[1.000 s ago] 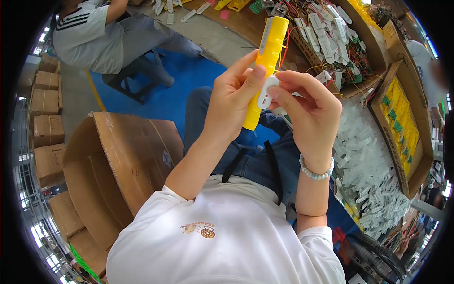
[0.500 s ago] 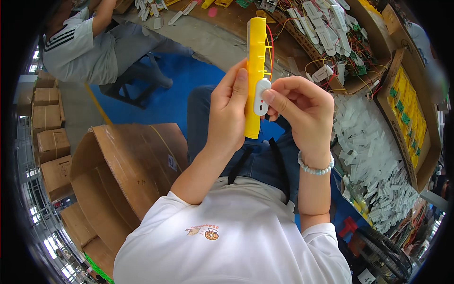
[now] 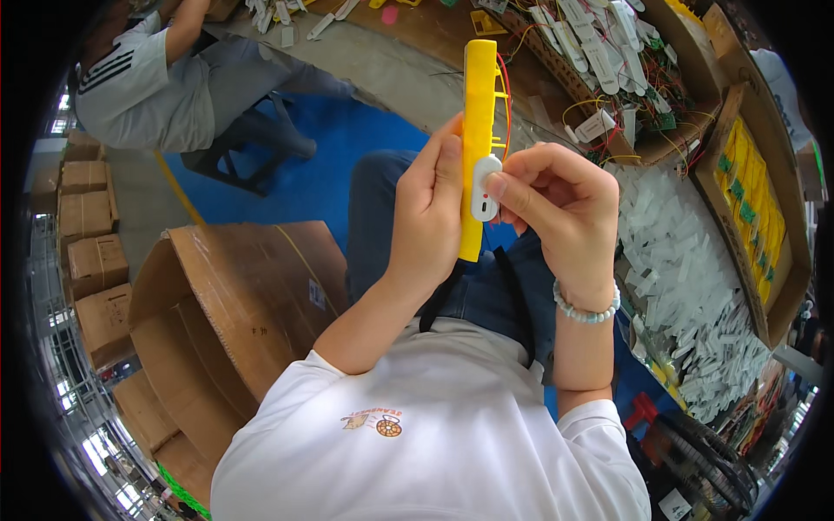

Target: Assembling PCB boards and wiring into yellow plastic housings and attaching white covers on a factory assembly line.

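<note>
My left hand (image 3: 430, 200) is closed round a long yellow plastic housing (image 3: 479, 104), which stands nearly upright in front of me. Red and yellow wires (image 3: 506, 108) run along its right side, past small yellow pegs. A white oval end cap (image 3: 485, 188) with a dark port and a red dot lies against the housing's lower right side. The thumb and fingers of my right hand (image 3: 556, 195) pinch this cap at its right edge. The fingertips behind the cap are partly hidden.
White plastic strips (image 3: 686, 286) are heaped on the right. Beyond them stand a carton of yellow housings (image 3: 751, 208) and a carton of wired white parts (image 3: 599, 52). An open cardboard box (image 3: 252, 304) is at my left; a person (image 3: 148, 87) sits at the far left.
Both hands, with the yellow housing and white cap, have shifted slightly right and down. The housing has turned a little, showing more of its plain face. Both grips stay the same.
</note>
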Demonstrator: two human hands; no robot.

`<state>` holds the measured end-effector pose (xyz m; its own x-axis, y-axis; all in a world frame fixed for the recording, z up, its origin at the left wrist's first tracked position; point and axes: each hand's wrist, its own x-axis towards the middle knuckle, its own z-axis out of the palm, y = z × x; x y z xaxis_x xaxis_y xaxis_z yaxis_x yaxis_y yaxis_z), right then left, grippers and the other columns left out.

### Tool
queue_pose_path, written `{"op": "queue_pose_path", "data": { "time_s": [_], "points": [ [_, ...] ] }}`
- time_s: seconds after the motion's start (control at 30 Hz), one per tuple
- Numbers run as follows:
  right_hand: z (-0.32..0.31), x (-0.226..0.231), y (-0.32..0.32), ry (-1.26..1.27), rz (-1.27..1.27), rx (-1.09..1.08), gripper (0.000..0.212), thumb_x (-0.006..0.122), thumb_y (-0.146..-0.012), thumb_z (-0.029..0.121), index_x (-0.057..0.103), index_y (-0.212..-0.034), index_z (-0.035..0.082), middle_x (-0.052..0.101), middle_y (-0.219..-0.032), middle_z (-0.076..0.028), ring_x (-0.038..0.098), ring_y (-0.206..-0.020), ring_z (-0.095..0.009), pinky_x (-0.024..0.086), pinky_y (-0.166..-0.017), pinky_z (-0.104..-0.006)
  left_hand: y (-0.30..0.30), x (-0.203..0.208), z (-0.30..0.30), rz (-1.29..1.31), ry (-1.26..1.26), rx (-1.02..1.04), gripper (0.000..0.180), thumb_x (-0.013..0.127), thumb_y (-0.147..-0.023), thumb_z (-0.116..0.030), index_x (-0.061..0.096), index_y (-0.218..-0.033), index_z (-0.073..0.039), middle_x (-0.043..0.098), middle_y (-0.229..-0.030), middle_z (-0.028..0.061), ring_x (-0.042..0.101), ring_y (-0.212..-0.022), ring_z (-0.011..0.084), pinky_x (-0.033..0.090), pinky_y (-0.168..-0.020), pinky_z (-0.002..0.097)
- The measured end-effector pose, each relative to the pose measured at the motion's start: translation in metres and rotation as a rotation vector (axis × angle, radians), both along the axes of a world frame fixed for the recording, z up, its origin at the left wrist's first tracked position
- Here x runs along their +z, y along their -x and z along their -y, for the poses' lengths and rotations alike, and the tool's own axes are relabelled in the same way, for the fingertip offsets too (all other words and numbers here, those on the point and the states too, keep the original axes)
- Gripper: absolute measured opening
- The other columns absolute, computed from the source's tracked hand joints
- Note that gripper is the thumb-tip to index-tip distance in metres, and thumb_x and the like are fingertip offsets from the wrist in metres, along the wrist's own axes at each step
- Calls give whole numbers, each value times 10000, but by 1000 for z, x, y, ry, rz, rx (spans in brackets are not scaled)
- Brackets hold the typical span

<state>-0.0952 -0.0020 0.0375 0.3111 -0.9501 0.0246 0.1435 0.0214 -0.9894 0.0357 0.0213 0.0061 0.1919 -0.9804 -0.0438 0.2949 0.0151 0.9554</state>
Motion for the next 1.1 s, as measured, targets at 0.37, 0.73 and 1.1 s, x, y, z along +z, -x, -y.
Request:
{"op": "queue_pose_path", "data": {
  "time_s": [0.37, 0.73, 1.1],
  "points": [
    [5, -20, -10, 38, 12, -59, 101, 695, -827, 11, 651, -903, -38, 618, -727, -25, 546, -600, -78, 444, -548, -211, 5, -5, 2, -343, -75, -19, 383, 390, -1033, -330, 527, -1227, -28, 587, -892, 21, 573, -752, 66, 489, -681, 225],
    [-7, -24, -8, 858, -501, -98, 308, 737, -676, 44, 661, -975, 39, 593, -971, -72, 549, -919, -281, 489, -729, -366, -21, -21, 5, -630, -69, -219, 448, 318, -1031, -389, 518, -1174, -15, 622, -1005, 92, 634, -885, 157, 527, -792, 304],
    [-7, -30, -18, 1029, -666, -138, 324, 749, -672, 78, 638, -966, -2, 551, -932, -97, 549, -812, -261, 488, -639, -350, -18, -17, 2, -504, -94, -143, 427, 355, -1028, -373, 540, -1149, -7, 625, -993, 95, 635, -851, 153, 524, -740, 285]
  ]
}}
